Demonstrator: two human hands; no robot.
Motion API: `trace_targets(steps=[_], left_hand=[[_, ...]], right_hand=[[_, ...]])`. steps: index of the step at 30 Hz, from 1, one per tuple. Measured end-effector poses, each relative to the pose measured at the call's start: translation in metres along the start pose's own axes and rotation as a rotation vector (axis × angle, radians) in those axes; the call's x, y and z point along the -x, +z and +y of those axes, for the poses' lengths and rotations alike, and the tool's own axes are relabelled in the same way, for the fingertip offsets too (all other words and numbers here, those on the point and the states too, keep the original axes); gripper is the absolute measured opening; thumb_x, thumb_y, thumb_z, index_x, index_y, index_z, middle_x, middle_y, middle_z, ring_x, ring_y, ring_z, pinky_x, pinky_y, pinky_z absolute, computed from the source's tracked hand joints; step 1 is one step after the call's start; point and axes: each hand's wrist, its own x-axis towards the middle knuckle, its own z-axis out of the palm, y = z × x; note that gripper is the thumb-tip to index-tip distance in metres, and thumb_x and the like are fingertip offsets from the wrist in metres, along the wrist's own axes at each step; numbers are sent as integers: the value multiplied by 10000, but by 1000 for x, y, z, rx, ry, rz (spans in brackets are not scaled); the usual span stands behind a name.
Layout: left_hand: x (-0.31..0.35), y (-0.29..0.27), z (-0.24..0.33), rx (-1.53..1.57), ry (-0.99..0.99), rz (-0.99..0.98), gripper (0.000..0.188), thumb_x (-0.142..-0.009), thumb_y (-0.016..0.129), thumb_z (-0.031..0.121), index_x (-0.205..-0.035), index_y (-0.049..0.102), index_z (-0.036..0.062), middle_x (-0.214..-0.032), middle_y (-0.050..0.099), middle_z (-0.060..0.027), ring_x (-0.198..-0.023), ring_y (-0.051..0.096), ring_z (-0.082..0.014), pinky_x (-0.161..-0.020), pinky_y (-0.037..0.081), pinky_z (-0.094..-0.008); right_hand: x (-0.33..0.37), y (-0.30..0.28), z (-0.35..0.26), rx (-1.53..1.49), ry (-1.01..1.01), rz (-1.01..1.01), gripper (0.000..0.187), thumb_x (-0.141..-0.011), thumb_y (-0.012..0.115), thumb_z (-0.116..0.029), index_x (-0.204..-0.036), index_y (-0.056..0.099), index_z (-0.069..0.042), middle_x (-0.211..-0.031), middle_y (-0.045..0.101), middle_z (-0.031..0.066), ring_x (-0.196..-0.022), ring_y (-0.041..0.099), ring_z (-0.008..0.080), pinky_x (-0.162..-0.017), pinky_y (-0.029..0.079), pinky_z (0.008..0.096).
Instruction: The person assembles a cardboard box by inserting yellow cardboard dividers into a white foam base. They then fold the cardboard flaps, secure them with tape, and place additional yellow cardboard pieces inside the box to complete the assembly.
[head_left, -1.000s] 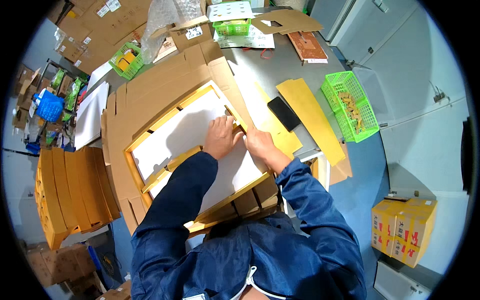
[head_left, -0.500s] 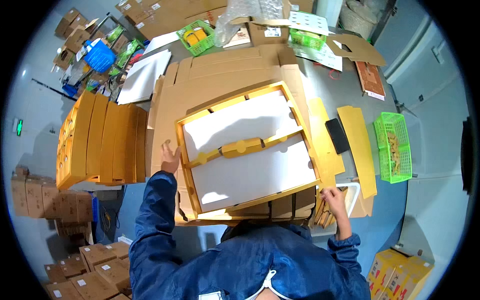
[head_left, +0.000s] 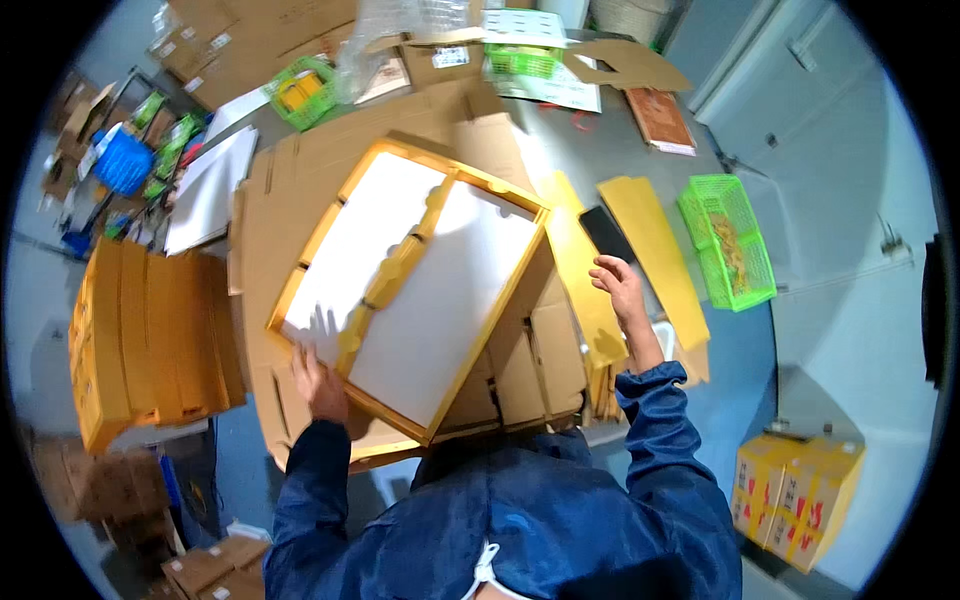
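Observation:
A shallow yellow-edged box tray [head_left: 450, 290] with a white floor lies turned at an angle on flattened cardboard. Across its middle runs a yellow cardboard divider strip [head_left: 392, 270] with tabs. My left hand [head_left: 322, 388] is at the tray's lower left edge, fingers stretched out against the rim, the thumb hard to see. Past the tray's right side, my right hand [head_left: 622, 290] is raised with loosely bent fingers apart; I see nothing in them. It is nearest to a black phone [head_left: 606, 233] and the yellow cardboard strips [head_left: 583, 270], [head_left: 655, 255].
Stacked yellow trays [head_left: 150, 340] stand at the left. A green basket [head_left: 728, 245] with small tan pieces sits at the right; another green basket [head_left: 303, 92] is at the back left. White sheets [head_left: 212, 190] lie at the far left. A taped carton [head_left: 798, 495] stands lower right.
The tray has turned counterclockwise on the cardboard. My right hand has left the tray's lower right corner and risen toward the phone. My left hand is now at the lower left edge. The whole view has shifted.

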Motion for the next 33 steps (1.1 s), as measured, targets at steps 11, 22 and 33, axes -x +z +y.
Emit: trace_targets(steps=[11, 22, 33], left_hand=[[49, -42, 8, -43, 322, -485, 839, -666, 760, 164, -1351, 305, -1, -1403, 302, -248, -1266, 318, -424, -1058, 254, -519], [100, -24, 71, 304, 129, -467, 920, -639, 821, 149, -1357, 262, 16, -1337, 295, -240, -1170, 393, -397, -973, 377, -445], [86, -53, 101, 265, 281, -251, 594, -828, 630, 155, -1311, 330, -19, -1324, 333, -226, -1194, 389, -337, -988, 351, -402]], right_hand=[[90, -60, 87, 1082, 119, 79, 675, -729, 706, -311, -1261, 424, -6, -1324, 397, 206, -1216, 391, 371, -995, 356, 444], [91, -23, 83, 1330, -38, 112, 884, -630, 790, -309, -1345, 348, -36, -1382, 320, 228, -1279, 322, 361, -1027, 296, 472], [85, -32, 77, 1124, -41, 86, 736, -626, 729, -217, -1275, 429, -45, -1308, 405, 212, -1209, 394, 353, -974, 355, 455]])
